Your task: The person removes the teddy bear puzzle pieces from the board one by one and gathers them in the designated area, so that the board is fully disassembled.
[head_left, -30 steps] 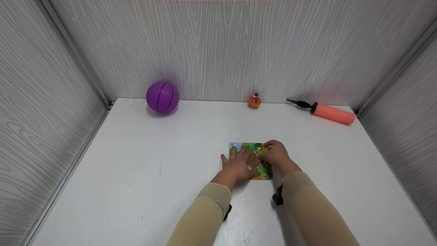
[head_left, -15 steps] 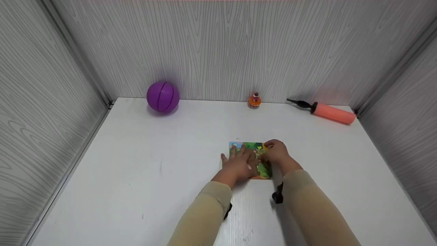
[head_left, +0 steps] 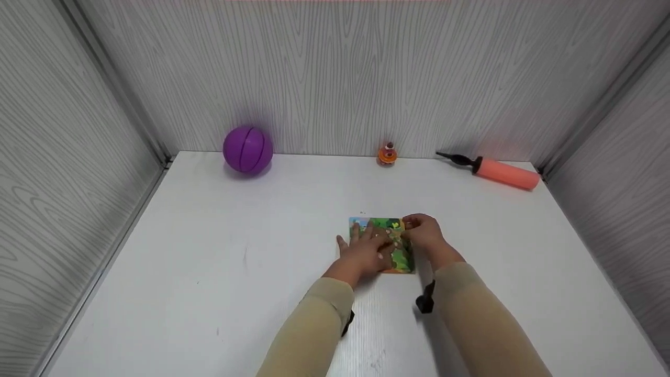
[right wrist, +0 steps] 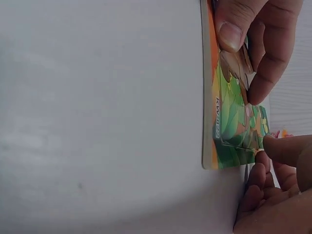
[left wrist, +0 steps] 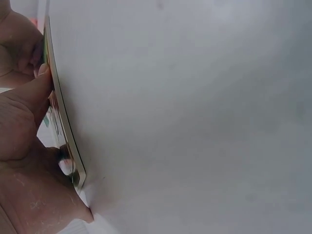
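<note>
A colourful picture puzzle board (head_left: 402,260) lies flat on the white table (head_left: 220,251). My left hand (head_left: 365,247) rests flat on the board's left half with its fingers spread and straight; its thumb (left wrist: 27,109) lies against the board's edge (left wrist: 62,127). At the board's far right corner, my right hand (head_left: 422,231) pinches a brown puzzle piece (right wrist: 238,62) between thumb (right wrist: 233,24) and fingers. In the right wrist view the green board (right wrist: 229,117) shows beside the fingers of my left hand (right wrist: 275,183). The hands hide much of the picture.
Along the back wall sit a purple ball (head_left: 247,149), a small orange toy (head_left: 388,154) and an orange pump with a black nozzle (head_left: 494,170). Grey wood-grain walls close in the table on three sides.
Both hands stay on the puzzle board in nearly the same place; the head view has shifted only slightly.
</note>
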`<state>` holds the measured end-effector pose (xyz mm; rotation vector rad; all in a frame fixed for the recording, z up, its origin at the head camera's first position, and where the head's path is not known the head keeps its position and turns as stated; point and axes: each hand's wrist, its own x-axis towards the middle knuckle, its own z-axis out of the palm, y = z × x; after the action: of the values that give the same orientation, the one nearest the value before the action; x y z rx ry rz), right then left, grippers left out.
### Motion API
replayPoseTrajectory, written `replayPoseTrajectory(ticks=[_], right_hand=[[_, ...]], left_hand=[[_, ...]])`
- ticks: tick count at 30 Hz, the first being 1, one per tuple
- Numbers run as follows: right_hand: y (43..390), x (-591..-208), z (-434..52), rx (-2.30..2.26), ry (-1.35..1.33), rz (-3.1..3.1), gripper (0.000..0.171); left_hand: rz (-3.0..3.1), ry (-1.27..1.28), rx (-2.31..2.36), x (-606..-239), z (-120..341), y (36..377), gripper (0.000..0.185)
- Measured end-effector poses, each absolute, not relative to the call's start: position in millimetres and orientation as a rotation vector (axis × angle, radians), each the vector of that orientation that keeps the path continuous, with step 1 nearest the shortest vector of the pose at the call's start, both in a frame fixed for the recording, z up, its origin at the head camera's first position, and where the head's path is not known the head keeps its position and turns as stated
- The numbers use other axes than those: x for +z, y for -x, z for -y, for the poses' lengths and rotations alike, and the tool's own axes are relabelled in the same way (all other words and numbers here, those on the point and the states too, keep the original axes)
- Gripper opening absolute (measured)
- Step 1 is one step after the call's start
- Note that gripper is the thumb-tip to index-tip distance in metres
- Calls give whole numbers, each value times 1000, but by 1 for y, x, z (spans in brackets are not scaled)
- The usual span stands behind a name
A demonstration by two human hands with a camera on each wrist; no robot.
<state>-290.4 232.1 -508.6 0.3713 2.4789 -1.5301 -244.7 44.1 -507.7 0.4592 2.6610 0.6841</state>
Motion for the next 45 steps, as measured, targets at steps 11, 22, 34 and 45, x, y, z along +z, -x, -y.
replayPoseTrajectory(ticks=[11,22,34,45], right_hand=[[289,-517,-231,-1601,-316,-2509,53],[290,-516,-230,-1516,-232,-2564,61],[289,-513,-237,-1408,-215,-2601,56],[301,-502,-268,-1441,-221,-2600,57]], left_hand=[[-2664,-472,688,-508,-40,246,51],[-2667,-474,695,-507,-40,249,50],[-2667,-454,725,-510,-45,245,47],[-2667,-460,733,-511,-44,245,51]])
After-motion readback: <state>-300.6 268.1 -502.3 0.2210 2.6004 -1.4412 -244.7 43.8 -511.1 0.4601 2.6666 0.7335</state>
